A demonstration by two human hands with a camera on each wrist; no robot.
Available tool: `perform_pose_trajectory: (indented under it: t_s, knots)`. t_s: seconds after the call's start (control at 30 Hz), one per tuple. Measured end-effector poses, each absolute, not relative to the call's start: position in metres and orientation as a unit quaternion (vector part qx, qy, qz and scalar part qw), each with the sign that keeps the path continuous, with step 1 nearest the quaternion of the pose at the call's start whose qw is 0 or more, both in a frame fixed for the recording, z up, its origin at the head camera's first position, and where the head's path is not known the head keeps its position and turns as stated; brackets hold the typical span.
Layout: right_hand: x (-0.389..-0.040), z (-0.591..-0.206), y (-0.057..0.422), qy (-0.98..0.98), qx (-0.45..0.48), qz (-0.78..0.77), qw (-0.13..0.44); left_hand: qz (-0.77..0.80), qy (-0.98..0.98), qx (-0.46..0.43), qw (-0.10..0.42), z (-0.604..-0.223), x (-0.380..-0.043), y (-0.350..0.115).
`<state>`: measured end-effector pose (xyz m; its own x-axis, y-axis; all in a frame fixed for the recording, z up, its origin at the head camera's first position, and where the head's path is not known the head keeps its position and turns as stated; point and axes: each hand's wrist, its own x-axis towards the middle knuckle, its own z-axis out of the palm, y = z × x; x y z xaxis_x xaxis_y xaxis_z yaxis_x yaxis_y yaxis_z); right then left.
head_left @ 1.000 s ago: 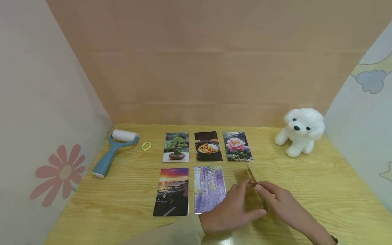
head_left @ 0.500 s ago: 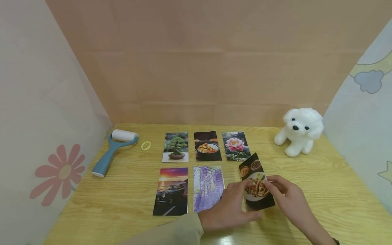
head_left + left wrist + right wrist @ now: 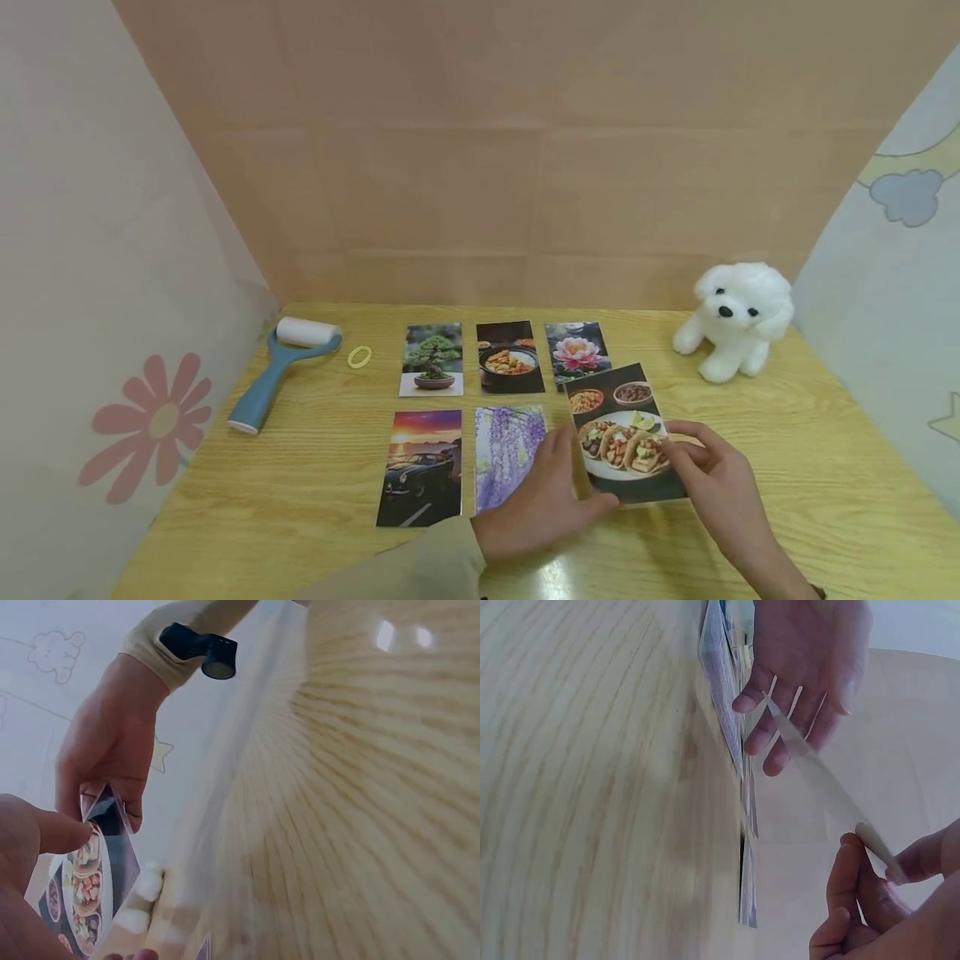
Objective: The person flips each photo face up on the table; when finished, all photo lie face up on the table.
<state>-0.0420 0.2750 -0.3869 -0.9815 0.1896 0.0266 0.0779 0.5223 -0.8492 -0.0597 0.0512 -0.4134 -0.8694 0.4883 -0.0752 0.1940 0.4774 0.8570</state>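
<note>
In the head view a photo card of tacos is held tilted above the table, its picture side up. My right hand pinches the card at its right edge; the right wrist view shows that hand's thumb and fingertips closed on the card's edge. Beside the card's left edge is my left hand, its fingers fairly straight and spread in the right wrist view. Partly beneath that hand lies a wisteria photo card. The tacos card covers the lower part of a pink flower card.
A bonsai card, a rice bowl card and a car card lie flat on the wooden table. At left are a blue lint roller and a yellow ring. A white toy dog sits at back right.
Seen edge-on a second ago, the tacos card has turned so that its picture faces up. The left hand has shifted slightly left. The other cards stay put.
</note>
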Motion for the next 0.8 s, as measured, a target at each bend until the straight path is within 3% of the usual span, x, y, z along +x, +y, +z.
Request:
perform_pose_trajectory:
  t_s: [0.4,0.8]
  knots:
    - [-0.041,-0.4,0.269,-0.932,-0.036,0.335,0.133,0.533,0.812,0.205,0.12,-0.412,-0.066,0.047]
    - [-0.05,-0.411,0.273,-0.955,-0.05,0.292,0.032,0.486,0.836,0.217,0.135,-0.412,-0.065,0.049]
